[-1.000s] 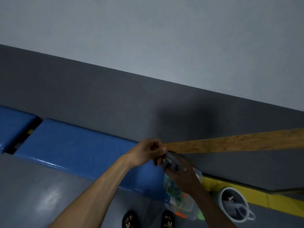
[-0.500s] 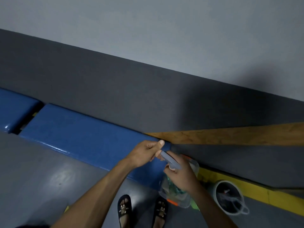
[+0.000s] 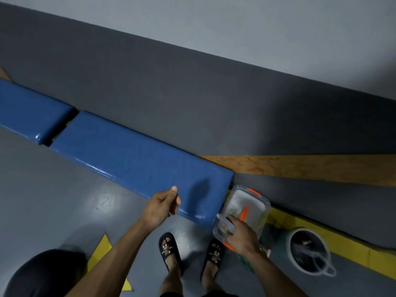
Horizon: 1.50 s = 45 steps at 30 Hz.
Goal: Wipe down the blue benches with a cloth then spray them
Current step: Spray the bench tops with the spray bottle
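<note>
Right hand: the right hand is lowest in view, its grip closed around a small pale flat piece at the near rim of the clear plastic container with orange clips; what the piece is cannot be told.
Left hand: the left hand hovers to the left of the right one, well apart from it, fingers curled in with the thumb tip raised; no object shows in its grip, and it hangs just over the near edge of the bench.
Feet: two feet in black sandals with gold trim stand on the grey floor below and between the two hands.
Container: it sits on the floor just beyond the right grip, touching or nearly touching the bench end; an orange strip and something greenish lie inside.
Bucket: a pale round bucket with a handle stands right of the right hand, on the yellow floor stripe.
Benches: the long blue padded bench runs leftward beyond the left grip, along the dark grey wall; a second blue bench follows after a narrow gap.
Cloth and spray: neither can be made out.
</note>
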Each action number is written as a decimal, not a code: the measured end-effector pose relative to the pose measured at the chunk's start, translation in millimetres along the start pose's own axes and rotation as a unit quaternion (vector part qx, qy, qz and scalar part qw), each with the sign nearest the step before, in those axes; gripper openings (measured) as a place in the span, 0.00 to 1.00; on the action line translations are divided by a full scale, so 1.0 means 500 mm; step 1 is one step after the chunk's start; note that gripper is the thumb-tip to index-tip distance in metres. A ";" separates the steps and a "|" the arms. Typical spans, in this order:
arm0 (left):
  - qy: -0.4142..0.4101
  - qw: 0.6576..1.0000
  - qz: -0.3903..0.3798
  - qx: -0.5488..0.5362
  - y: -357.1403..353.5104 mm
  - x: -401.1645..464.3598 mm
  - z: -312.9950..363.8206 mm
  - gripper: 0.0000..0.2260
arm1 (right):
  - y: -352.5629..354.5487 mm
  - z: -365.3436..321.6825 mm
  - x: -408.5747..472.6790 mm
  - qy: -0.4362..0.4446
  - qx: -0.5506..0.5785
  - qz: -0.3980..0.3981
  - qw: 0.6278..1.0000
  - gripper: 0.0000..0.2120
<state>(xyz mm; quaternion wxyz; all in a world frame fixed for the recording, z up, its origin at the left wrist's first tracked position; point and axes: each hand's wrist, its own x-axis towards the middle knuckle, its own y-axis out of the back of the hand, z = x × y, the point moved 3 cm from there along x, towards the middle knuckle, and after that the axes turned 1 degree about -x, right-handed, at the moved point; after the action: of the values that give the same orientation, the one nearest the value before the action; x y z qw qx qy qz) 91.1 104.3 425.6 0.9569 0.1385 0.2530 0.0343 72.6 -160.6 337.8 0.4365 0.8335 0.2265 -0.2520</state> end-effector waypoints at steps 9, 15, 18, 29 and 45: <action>0.028 0.999 0.021 0.008 0.013 -0.034 -0.034 0.23 | -0.048 0.109 0.031 -0.070 -0.030 -0.015 0.997 0.30; 0.020 0.999 0.030 0.012 0.030 -0.042 -0.019 0.23 | 0.084 0.049 0.062 -0.072 -0.028 0.074 0.994 0.17; 0.013 0.999 0.036 0.011 0.049 -0.044 -0.013 0.24 | 0.125 0.022 0.078 -0.085 -0.036 0.106 0.990 0.21; 0.022 0.997 0.068 -0.036 0.159 -0.047 -0.052 0.24 | -0.018 -0.117 0.056 0.014 -0.075 -0.023 0.997 0.23; 0.025 0.986 0.114 -0.116 0.583 0.023 -0.164 0.22 | -0.097 -0.419 0.178 -0.060 0.033 0.076 0.995 0.11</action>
<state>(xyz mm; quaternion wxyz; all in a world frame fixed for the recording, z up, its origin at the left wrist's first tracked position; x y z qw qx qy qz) 61.9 406.1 434.1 0.9497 0.0540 0.2533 0.1760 158.8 54.7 356.0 0.4396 0.8455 0.1275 -0.2749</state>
